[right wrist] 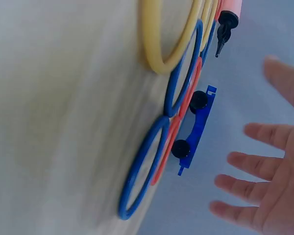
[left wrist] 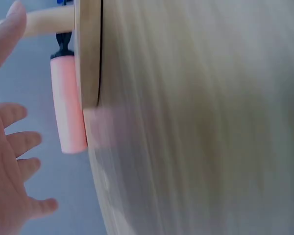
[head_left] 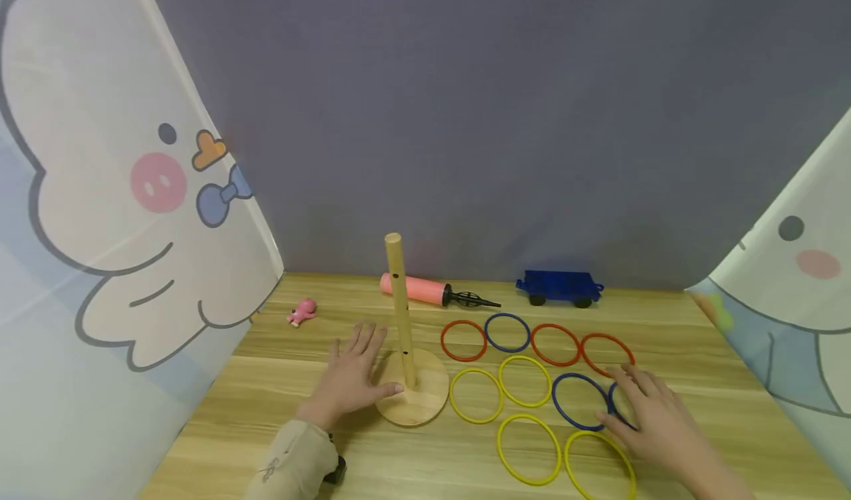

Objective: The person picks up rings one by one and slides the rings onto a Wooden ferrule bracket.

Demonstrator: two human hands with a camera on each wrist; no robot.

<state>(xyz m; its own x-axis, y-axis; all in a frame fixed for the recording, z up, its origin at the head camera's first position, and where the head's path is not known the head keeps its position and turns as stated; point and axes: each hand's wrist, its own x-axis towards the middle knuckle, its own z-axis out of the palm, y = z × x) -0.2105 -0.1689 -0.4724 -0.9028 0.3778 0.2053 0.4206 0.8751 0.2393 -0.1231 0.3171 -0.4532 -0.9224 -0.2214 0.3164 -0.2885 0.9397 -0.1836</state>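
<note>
A wooden stand has a round base (head_left: 428,404) and an upright post (head_left: 400,300). My left hand (head_left: 352,374) is just left of it, fingers spread, its thumb in front of the base's left part. In the left wrist view, the left hand (left wrist: 10,181) holds nothing, and its thumb overlaps the post (left wrist: 51,20). My right hand (head_left: 658,415), fingers extended, hovers over a blue ring (head_left: 612,404) and hides part of it. The right wrist view shows the right hand (right wrist: 269,181) with spread fingers, apart from the blue ring (right wrist: 129,183). Whether the left hand touches the base I cannot tell.
Several yellow rings (head_left: 555,452), red rings (head_left: 487,341) and blue rings (head_left: 554,396) lie flat right of the stand. Behind are a pink hand pump (head_left: 415,289), a blue toy wagon (head_left: 561,286) and a small pink figure (head_left: 303,311). Cloth walls (head_left: 499,131) border the table.
</note>
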